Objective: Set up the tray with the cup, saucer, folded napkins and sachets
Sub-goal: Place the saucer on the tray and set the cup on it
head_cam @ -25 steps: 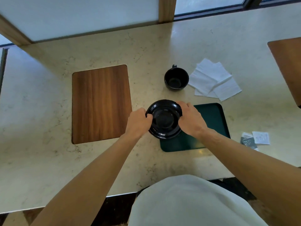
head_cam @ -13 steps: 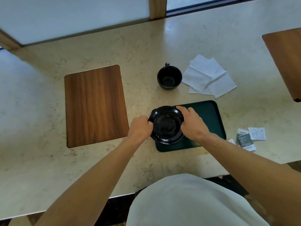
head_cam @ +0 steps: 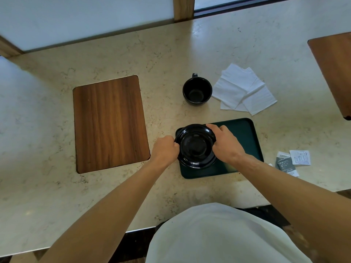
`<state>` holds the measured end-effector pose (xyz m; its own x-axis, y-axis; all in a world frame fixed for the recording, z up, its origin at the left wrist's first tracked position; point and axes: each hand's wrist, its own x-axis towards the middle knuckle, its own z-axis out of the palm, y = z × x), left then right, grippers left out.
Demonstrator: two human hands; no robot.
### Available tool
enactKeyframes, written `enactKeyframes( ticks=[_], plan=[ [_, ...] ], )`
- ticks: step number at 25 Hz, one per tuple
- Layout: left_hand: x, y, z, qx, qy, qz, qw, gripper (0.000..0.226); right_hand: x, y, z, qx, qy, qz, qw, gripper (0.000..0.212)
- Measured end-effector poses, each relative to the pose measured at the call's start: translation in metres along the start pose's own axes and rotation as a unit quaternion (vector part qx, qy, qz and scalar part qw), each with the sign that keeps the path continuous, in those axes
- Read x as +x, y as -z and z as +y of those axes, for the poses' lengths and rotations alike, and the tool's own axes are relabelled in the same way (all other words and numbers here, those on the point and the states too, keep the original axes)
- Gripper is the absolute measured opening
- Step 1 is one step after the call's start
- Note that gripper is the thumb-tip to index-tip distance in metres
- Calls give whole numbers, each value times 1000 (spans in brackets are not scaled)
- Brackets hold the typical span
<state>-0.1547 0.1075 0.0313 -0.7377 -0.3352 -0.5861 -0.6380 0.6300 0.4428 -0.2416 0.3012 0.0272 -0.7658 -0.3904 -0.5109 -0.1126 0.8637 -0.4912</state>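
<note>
- I have the saucer [head_cam: 195, 146] gripped by both hands over the left end of the dark green tray [head_cam: 245, 130]; whether it already rests on the tray or hangs just above it I cannot tell from this view.
- My left hand [head_cam: 165, 149] has its fingers curled together and pressed on the saucer's left rim; my right hand [head_cam: 226, 144] has its fingers bent and clamped on the right rim, the thumb side over the far edge.
- The saucer faces hollow side up, level as far as I can judge. It is round, so it has no long axis to speak of. The tray's long axis runs left to right across the counter [head_cam: 190, 46].
- Progress, as I judge it: this is the first item going on. The rest of the tray shows bare.
- The cup [head_cam: 197, 91] stands upright on the counter beyond the tray, mouth up, its handle pointing away from me. It is not yet on the saucer.
- The napkins [head_cam: 243, 90] lie just right of the cup, overlapping loosely; they look unfolded or half folded, so folding is left to do.
- The sachets [head_cam: 293, 161] lie flat in a small cluster on the counter to the right of the tray, apart from it.
- A wooden inlay [head_cam: 110, 124] sits well left and plays no part.
</note>
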Motion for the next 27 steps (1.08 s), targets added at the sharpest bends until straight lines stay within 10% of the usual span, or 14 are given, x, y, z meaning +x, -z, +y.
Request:
enactKeyframes(
  ticks=[27],
  plan=[
    [76, 47, 37, -133, 5, 55, 990, 44, 87, 45, -19, 164, -41, 87, 982, 50]
  ],
)
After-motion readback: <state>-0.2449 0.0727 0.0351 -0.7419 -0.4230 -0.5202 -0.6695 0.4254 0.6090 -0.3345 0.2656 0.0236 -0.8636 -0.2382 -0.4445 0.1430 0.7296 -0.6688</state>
